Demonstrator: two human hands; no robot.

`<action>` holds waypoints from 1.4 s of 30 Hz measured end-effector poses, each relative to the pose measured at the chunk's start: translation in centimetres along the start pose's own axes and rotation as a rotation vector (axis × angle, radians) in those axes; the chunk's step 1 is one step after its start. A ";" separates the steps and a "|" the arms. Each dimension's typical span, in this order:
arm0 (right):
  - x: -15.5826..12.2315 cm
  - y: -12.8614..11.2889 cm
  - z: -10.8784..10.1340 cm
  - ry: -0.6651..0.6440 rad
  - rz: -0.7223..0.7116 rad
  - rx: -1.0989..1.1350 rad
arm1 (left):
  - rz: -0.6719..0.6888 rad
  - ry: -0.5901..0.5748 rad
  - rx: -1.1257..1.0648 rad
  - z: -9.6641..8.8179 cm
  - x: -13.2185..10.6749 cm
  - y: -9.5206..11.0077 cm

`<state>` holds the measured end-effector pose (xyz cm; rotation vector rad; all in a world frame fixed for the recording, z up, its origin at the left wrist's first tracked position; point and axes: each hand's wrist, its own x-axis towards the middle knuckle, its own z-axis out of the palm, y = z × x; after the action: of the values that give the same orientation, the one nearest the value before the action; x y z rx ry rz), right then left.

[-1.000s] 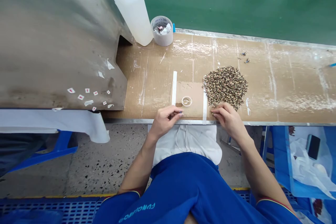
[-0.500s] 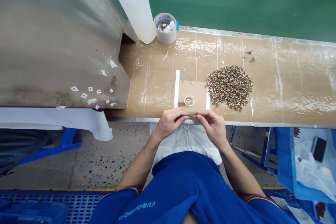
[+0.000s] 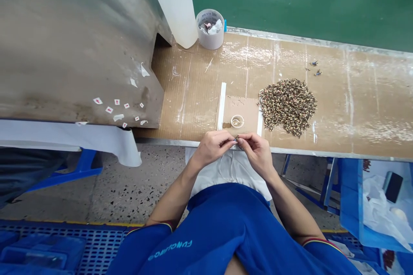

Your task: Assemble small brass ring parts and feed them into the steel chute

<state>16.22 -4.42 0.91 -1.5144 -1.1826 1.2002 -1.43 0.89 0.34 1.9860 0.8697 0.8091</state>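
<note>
We pinch tiny blue-and-gold pieces [image 3: 236, 138] between thumb and fingers of our left hand [image 3: 213, 146] and right hand [image 3: 258, 152], just nearer us than the small round white-rimmed dish [image 3: 237, 115]. Right of that dish lies a heap of small brown-and-cream parts [image 3: 288, 106]; beyond it, leftward, a translucent plastic bottle [image 3: 176, 6].

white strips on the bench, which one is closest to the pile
The right strip: it lies beside the pile, while the left strip is across the card.
</note>
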 end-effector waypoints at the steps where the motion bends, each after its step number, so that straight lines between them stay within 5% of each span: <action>1: 0.0 -0.1 -0.1 -0.016 -0.002 -0.007 | 0.004 0.001 -0.003 0.0 0.0 0.0; 18: 0.7 -0.1 -0.5 -0.192 -0.022 0.011 | 0.057 -0.003 -0.012 0.0 -0.4 -0.3; 26: 0.8 -0.6 -0.7 -0.298 -0.042 -0.049 | 0.057 -0.109 0.021 -0.7 -0.6 -0.4; 42: 0.6 0.1 0.5 -0.076 -0.075 0.138 | 0.040 -0.100 -0.039 -1.4 0.6 -0.5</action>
<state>15.76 -3.84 0.64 -1.3217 -1.1707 1.2716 -2.35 2.13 0.74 1.9973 0.7536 0.7370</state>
